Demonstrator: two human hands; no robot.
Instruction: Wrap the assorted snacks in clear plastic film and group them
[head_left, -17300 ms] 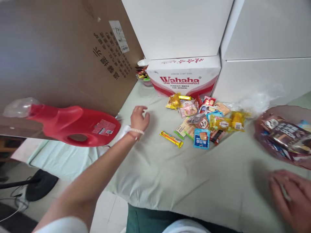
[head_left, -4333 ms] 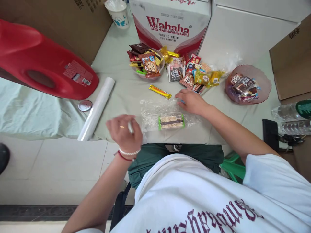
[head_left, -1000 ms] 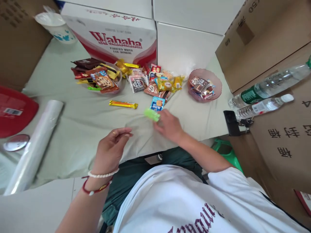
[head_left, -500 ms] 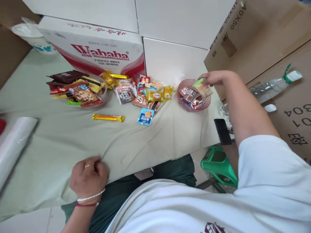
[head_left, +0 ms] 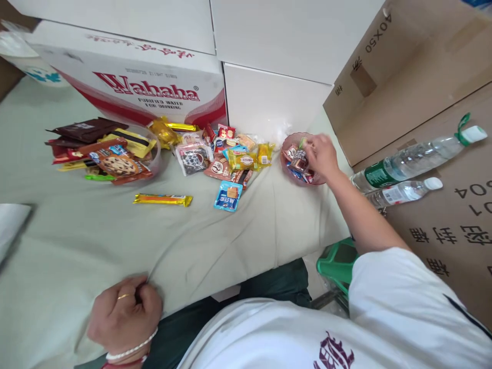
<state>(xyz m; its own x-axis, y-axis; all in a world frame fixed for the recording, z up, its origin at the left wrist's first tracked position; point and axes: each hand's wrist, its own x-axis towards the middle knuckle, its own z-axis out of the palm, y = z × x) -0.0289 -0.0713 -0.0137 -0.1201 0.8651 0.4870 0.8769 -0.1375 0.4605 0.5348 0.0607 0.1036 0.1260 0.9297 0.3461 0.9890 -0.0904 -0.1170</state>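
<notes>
My right hand (head_left: 322,154) is over the right side of a pink see-through bowl (head_left: 292,180), its fingers closed on a snack packet (head_left: 302,143) of which only a bit of green edge shows. A brown cocoa packet (head_left: 298,162) and other wrapped snacks are in that bowl, close to my fingertips. My left hand (head_left: 125,312), with a ring and a white bracelet, rests curled in a fist on the cloth by the table's front edge. I see nothing in it.
A clear bowl (head_left: 155,160) heaped with snacks stands left. Several packets (head_left: 243,160) lie mid-table, with a yellow bar (head_left: 162,200) and a blue packet (head_left: 228,196) in front. Boxes (head_left: 165,84) line the back. Bottles (head_left: 418,159) and a green stool (head_left: 336,264) are right.
My right hand has moved left and lower over the pink bowl, and the packet it holds is now mostly hidden. The view has shifted; my left hand stays curled on the table.
</notes>
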